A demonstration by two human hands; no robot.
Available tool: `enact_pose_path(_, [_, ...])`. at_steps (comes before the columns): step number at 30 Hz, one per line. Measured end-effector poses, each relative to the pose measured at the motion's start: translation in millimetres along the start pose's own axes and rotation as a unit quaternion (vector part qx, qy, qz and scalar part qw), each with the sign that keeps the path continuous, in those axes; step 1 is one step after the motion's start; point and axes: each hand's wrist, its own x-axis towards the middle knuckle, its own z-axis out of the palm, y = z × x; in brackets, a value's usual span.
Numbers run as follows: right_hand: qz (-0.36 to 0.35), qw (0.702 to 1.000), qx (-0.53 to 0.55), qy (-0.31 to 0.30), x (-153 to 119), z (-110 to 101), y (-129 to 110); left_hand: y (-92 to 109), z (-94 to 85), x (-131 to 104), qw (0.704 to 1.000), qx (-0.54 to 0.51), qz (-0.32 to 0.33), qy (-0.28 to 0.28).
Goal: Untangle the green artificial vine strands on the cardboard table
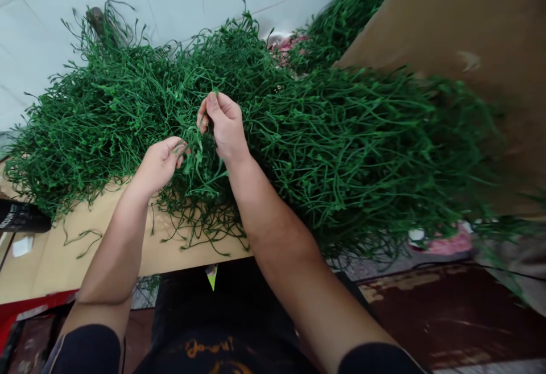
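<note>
In green stems (pixel 298 135), fingers (pixel 213 103) pinched shut

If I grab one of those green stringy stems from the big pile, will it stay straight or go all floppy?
Probably floppy: the green stems curl and droop over the cardboard edge. They look tangled, so one may drag others along. Likely light, since the right hand lifts a strand by fingertips.

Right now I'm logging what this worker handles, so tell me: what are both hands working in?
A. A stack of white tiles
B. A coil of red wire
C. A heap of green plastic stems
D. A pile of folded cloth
C: the left hand and right hand both pinch strands of the green stems heaped on the cardboard.
</note>
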Motion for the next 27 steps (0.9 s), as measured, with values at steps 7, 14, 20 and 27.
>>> enact_pose_path(7, [0.025,1.0,-0.005,0.017,0.7,8.0,21.2,12.9,-4.0,-21.3,0.987,0.15,0.05,-0.014])
enact_pose_path(14, [0.049,0.999,-0.001,0.007,0.4,10.5,21.5,13.1,-4.8,-40.8,0.993,0.103,0.057,-0.024])
enact_pose_path(20, [0.131,0.988,0.073,-0.026,-1.0,4.8,6.3,1.1,-0.5,-27.3,0.998,-0.059,-0.019,0.004])
enact_pose_path(27, [0.187,0.968,0.05,-0.159,-16.0,14.8,2.2,-16.0,-8.8,-8.5,0.991,0.017,-0.021,0.128])
